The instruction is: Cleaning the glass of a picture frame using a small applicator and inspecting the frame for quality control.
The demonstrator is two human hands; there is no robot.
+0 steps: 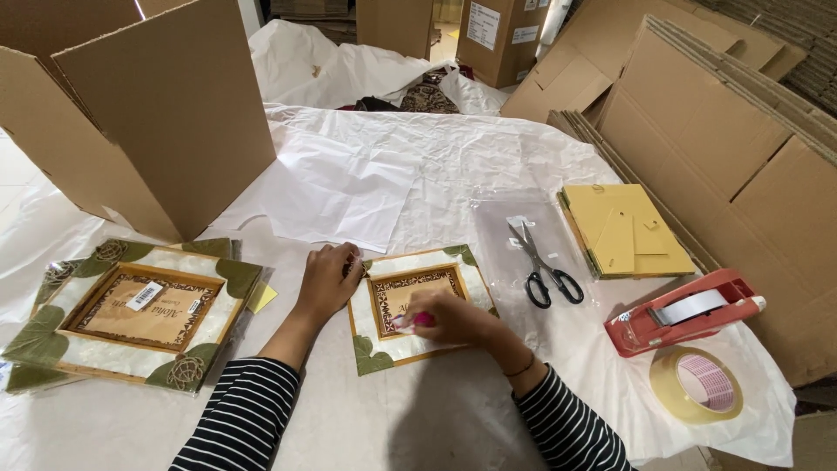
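A small frame lies flat on the table, between both hands. The left hand presses its top-left corner to steady it; the right hand grips a pink marker over the glass. Scissors and tape dispenser wait nearby

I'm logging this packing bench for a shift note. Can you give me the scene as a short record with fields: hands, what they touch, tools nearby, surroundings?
left hand: left hand rests on the top-left corner of the small leaf-patterned picture frame
right hand: right hand lies on that frame, holding a small pink object
tools: black-handled scissors; red tape dispenser; loose roll of clear tape
other items: larger matching frame; yellow frame backs stacked
surroundings: white paper-covered table; open brown cardboard box
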